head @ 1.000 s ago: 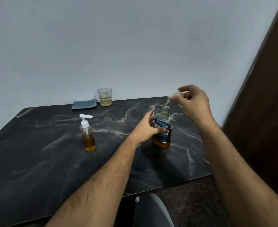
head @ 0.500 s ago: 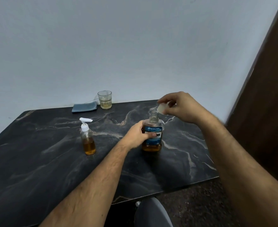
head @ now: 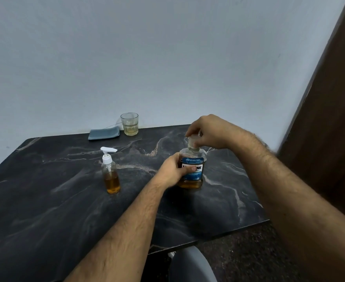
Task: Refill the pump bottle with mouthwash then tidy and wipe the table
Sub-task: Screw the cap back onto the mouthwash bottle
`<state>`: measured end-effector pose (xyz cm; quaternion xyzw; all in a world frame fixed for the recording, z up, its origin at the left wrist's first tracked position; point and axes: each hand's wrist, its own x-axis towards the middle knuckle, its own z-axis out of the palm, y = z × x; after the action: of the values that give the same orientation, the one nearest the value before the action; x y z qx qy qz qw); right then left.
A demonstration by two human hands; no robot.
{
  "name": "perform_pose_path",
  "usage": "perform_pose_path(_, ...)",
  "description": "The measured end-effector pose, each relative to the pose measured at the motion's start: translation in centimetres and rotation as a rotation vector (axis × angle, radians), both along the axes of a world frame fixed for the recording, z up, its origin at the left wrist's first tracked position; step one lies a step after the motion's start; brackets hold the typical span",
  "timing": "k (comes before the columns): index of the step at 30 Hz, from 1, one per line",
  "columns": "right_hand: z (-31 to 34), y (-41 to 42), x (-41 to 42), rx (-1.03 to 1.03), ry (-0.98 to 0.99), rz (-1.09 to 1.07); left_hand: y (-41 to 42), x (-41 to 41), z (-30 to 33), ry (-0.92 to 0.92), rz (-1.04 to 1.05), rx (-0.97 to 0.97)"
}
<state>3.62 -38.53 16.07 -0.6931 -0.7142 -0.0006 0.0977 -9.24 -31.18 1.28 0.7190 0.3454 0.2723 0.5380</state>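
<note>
A mouthwash bottle (head: pixel 194 174) with a blue label and amber liquid stands upright on the black marble table (head: pixel 66 200), right of centre. My left hand (head: pixel 172 169) grips its body from the left. My right hand (head: pixel 208 132) holds the clear cap (head: pixel 192 142) right on top of the bottle's neck. A small clear pump bottle (head: pixel 110 176) with a white pump head, about half full of amber liquid, stands apart to the left of the mouthwash.
At the table's far edge, a glass (head: pixel 129 124) with a little pale liquid stands next to a folded grey-blue cloth (head: pixel 104 134). A dark wooden door (head: pixel 330 139) rises at the right. A grey chair back (head: pixel 190 265) sits below the table's near edge.
My right hand has brought the cap from up in the air down onto the bottle's neck. My left hand has kept its grip on the bottle throughout.
</note>
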Motion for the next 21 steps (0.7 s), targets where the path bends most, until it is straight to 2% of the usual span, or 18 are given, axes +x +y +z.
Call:
perform_pose_path(7,0.0,0.7,-0.8,-0.028,-0.232,-0.216,-0.2,0.0,-0.1,-0.032,-0.012,-0.025)
perform_pose_path(10,0.5,1.0,-0.7,-0.117,-0.167,-0.221,-0.3,-0.1,0.0,-0.025,-0.019,-0.027)
perform_pose_path(13,1.7,0.8,-0.4,-0.242,-0.032,-0.121,-0.1,-0.1,-0.1,-0.011,-0.021,-0.003)
perform_pose_path(21,1.8,1.2,-0.8,-0.296,-0.040,-0.122,0.0,0.0,-0.4,-0.007,-0.021,0.021)
